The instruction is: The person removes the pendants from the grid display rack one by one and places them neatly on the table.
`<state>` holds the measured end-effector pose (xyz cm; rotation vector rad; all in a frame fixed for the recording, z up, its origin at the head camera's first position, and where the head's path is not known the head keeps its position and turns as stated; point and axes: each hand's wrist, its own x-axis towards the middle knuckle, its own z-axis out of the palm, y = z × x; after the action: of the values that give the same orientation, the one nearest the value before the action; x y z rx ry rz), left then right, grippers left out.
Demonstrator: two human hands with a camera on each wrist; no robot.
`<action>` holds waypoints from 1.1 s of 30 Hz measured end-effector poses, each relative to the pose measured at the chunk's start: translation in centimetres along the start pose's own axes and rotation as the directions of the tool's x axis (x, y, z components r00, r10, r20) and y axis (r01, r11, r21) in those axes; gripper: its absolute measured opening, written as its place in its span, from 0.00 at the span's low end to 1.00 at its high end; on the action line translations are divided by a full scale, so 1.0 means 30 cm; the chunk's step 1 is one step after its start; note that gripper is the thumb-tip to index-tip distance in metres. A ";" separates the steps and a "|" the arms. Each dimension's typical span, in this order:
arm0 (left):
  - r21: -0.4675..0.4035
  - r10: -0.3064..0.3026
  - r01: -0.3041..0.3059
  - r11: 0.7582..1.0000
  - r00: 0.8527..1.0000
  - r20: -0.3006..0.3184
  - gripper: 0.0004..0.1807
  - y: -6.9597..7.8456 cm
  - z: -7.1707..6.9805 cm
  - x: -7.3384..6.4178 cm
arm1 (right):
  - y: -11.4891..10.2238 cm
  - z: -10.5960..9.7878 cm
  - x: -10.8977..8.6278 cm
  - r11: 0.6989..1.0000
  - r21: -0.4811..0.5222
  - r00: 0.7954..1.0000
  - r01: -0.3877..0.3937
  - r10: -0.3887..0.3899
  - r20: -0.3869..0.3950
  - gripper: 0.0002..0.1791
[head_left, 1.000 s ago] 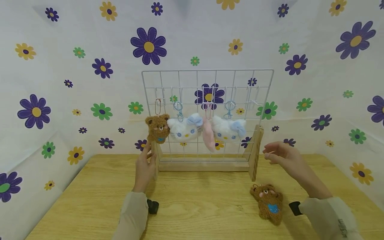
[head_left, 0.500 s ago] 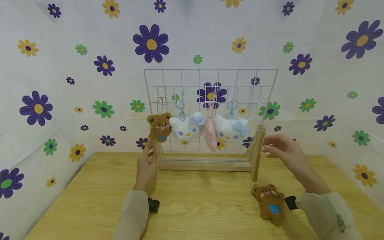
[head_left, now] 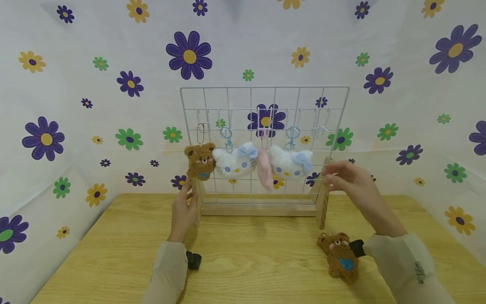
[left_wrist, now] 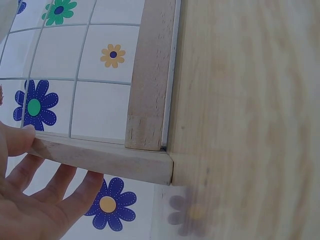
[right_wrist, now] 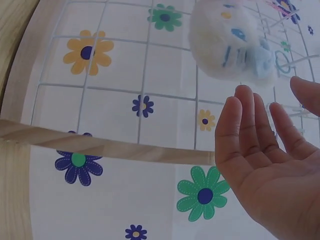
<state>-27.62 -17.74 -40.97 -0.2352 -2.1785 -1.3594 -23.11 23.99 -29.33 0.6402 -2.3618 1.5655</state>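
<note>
A white wire grid rack (head_left: pixel 265 87) with a wooden base (head_left: pixel 258 210) stands on the table. My left hand (head_left: pixel 184 213) grips its left wooden post (left_wrist: pixel 110 162), thumb on one side and fingers on the other. At the right post (head_left: pixel 322 202), my right hand (head_left: pixel 355 177) has its fingertips close by; the right wrist view shows the fingers extended and the thumb apart. Plush keychains hang from hooks on the grid: a brown bear (head_left: pixel 201 162), a white cat with a blue bow (head_left: pixel 235 162), a pink plush (head_left: pixel 265 171) seen edge-on, and another white cat (head_left: pixel 288 164).
A second brown bear keychain (head_left: pixel 339 259) with a blue patch lies on the wooden table (head_left: pixel 243 261), near my right forearm. One white hook (head_left: pixel 322 128) at the grid's right holds nothing. Flower-printed white cloth (head_left: pixel 144 109) encloses the back and sides.
My right hand has moved left, from beside the rack to its right post. My left hand stays on the left post. The view has shifted slightly.
</note>
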 end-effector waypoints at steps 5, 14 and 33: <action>0.015 0.019 -0.019 1.000 1.000 -0.010 0.31 -0.003 0.003 0.001 | -0.022 0.007 0.022 1.000 0.012 1.000 -0.019 0.019 -0.009 0.13; 0.028 0.022 -0.022 0.999 1.000 -0.008 0.31 -0.003 0.003 0.006 | -0.052 0.010 0.051 0.999 0.005 0.999 -0.032 0.032 -0.017 0.17; -0.006 -0.031 0.031 0.999 0.999 0.007 0.33 0.008 -0.003 0.000 | -0.104 0.018 0.099 0.999 0.049 1.000 -0.016 0.017 -0.023 0.17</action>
<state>-27.49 -17.69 -40.74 -0.2093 -2.1931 -1.3843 -24.20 21.79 -25.75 0.6101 -2.3246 1.6328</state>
